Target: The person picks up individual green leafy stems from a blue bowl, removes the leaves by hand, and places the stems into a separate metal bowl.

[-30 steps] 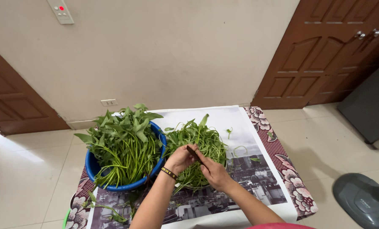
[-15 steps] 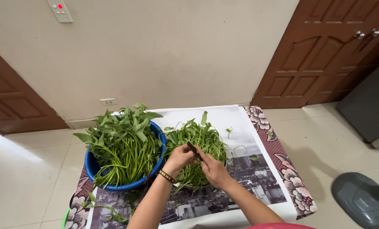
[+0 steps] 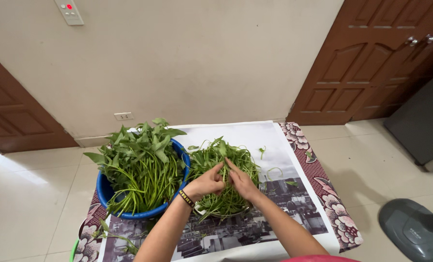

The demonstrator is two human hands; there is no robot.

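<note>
Left hand [image 3: 207,182] and right hand [image 3: 241,181] side by side over the pile of split green stems [image 3: 224,174], fingers curled, fingertips nearly touching above it. Possibly pinching a thin stem between them; too small to tell for sure. Black wristband [image 3: 185,198] on the left wrist. Pile heaped on the printed paper sheet [image 3: 255,228], just right of the blue basin [image 3: 106,192] filled with leafy greens [image 3: 141,162]. Floral cloth [image 3: 335,213] showing at the table's right edge. Grey fan base [image 3: 415,232] on the floor, well apart.
</note>
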